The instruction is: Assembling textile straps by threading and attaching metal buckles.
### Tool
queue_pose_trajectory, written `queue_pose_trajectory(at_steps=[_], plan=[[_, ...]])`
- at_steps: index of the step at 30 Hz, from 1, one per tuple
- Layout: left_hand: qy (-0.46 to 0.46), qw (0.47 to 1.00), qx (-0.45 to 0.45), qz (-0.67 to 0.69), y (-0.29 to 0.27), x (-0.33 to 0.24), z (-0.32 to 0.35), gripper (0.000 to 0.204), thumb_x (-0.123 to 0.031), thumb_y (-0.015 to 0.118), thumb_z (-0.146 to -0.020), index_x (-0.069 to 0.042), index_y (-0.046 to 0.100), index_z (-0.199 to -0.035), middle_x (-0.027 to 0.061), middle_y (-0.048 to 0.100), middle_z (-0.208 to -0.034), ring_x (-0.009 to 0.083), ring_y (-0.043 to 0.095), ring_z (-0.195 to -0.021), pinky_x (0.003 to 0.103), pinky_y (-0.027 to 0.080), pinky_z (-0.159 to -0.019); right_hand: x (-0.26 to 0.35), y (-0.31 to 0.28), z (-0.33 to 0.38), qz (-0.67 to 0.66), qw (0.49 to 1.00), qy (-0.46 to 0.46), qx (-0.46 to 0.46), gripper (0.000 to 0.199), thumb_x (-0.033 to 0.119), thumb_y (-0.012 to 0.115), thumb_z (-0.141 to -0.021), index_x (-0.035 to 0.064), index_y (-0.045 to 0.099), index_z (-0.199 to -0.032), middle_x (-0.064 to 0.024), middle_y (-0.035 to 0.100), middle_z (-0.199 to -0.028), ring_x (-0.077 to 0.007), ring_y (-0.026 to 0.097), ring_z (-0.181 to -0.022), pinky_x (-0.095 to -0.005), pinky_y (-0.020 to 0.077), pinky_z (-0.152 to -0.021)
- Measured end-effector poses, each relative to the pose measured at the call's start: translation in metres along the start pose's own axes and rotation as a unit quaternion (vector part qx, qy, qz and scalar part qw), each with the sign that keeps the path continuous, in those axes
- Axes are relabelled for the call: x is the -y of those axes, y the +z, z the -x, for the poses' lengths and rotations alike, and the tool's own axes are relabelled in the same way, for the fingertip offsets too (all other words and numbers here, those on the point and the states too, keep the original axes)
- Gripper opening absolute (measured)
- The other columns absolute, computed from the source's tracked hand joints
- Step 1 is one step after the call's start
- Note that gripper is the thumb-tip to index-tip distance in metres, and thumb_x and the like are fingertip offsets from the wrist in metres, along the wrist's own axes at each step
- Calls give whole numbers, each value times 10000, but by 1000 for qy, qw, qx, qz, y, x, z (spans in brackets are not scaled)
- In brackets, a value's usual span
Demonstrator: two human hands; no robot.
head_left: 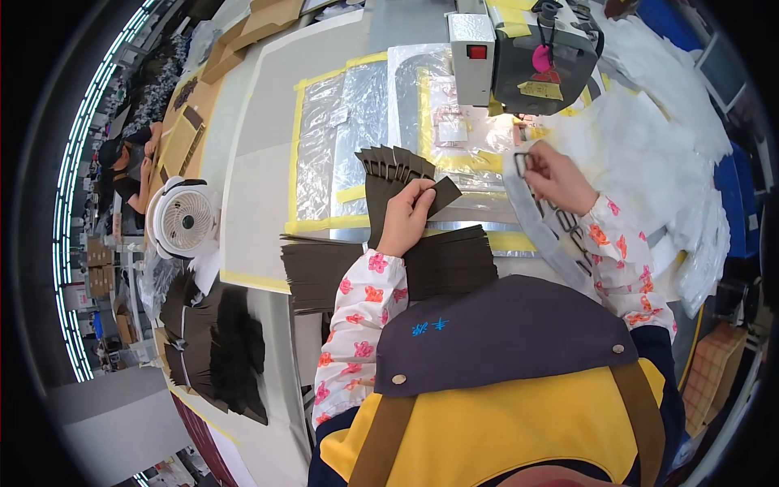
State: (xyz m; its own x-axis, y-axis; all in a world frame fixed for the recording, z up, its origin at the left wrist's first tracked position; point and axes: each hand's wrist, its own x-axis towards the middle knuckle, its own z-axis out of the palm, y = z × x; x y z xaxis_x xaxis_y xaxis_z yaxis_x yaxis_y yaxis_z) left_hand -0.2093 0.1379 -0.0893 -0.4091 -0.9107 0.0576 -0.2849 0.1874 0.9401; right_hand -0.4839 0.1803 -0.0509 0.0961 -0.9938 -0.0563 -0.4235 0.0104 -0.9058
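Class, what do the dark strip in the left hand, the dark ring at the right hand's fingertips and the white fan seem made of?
Dark strip: probably fabric, matte; flat, dull surface without glare.
Dark ring: metal or hard plastic, finish too small to judge; its thin outline looks rigid.
White fan: likely moulded plastic, smooth; rounded housing and fine front grille.

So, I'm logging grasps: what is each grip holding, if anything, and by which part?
The left grip pinches a dark strip behind its free end, which juts right. The right grip holds a buckle, apparently by its right side.
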Motion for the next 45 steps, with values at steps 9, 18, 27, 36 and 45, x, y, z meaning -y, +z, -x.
queue_pose_trajectory(at_steps=[9,18,27,36,45], plan=[[-33,994,70,73,-6,-3,2,161,-109,502,-862,12,552,-955,7,556,-737,48,476,-700,205,404,-638,25,37,-24,-15,967,-48,250,133,87,570,-774,27,457,-810,-52,543,-665,-105,556,-583,-245,428,-516],[-47,985,135,93,-13,1,-4,156,-131,486,-874,4,534,-936,7,528,-695,58,444,-668,223,399,-611,7,64,-56,-276,907,103,302,103,57,523,-818,1,477,-890,-57,574,-722,-112,602,-614,-216,481,-519],[65,996,29,58,2,-15,10,173,-128,558,-816,-14,556,-945,69,582,-853,135,557,-797,258,428,-717,12,112,-33,-424,856,224,195,95,115,495,-858,44,472,-917,-26,524,-730,-87,503,-472,-213,418,-413],[203,975,-5,-86,-15,-29,30,132,-120,617,-739,-78,618,-863,59,552,-748,211,491,-754,306,351,-682,4,128,-30,-226,959,45,167,167,168,563,-837,27,494,-895,-7,530,-690,-78,512,-514,-195,417,-424],[25,991,-3,-135,-40,-10,38,112,-127,546,-806,-25,502,-822,161,556,-699,335,557,-663,368,421,-557,10,148,-42,-311,918,152,193,79,67,504,-806,31,440,-776,-39,508,-632,-123,571,-512,-216,428,-402]])
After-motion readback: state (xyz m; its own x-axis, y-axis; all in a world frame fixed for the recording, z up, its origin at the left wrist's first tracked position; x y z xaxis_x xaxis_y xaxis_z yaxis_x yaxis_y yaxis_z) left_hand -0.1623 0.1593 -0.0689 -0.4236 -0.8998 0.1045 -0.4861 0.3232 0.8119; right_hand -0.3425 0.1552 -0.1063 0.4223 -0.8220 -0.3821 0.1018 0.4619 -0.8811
